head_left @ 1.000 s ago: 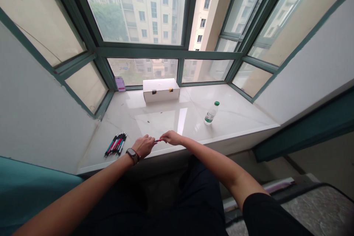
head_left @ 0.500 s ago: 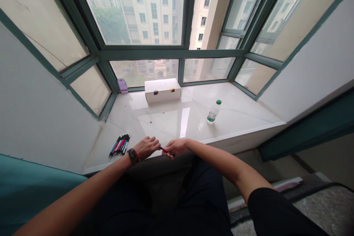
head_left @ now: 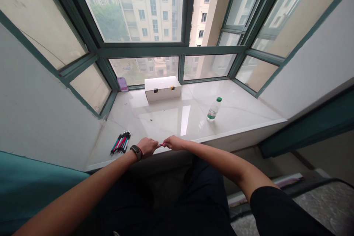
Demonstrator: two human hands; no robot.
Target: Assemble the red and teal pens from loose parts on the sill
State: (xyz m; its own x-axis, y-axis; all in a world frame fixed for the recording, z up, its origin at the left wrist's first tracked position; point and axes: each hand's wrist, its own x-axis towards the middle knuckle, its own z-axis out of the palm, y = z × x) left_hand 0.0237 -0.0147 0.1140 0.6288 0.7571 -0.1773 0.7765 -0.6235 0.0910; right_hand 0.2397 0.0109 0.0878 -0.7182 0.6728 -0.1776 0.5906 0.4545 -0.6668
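My left hand (head_left: 148,146) and my right hand (head_left: 173,142) meet at the front edge of the marble window sill (head_left: 190,118). Both are closed in a pinch on a small red pen (head_left: 162,145) held between them; only a short piece of it shows. A watch sits on my left wrist. A bundle of several pens (head_left: 121,142), red, teal and black, lies on the sill just left of my left hand.
A white box (head_left: 162,88) stands at the back of the sill against the window. A clear bottle with a green cap (head_left: 214,110) stands to the right. A small purple thing (head_left: 122,83) sits in the back left corner.
Half a second ago my hands were a little lower with the pen angled down past the sill's edge. Now they are raised to the edge and pressed closer together on the pen.
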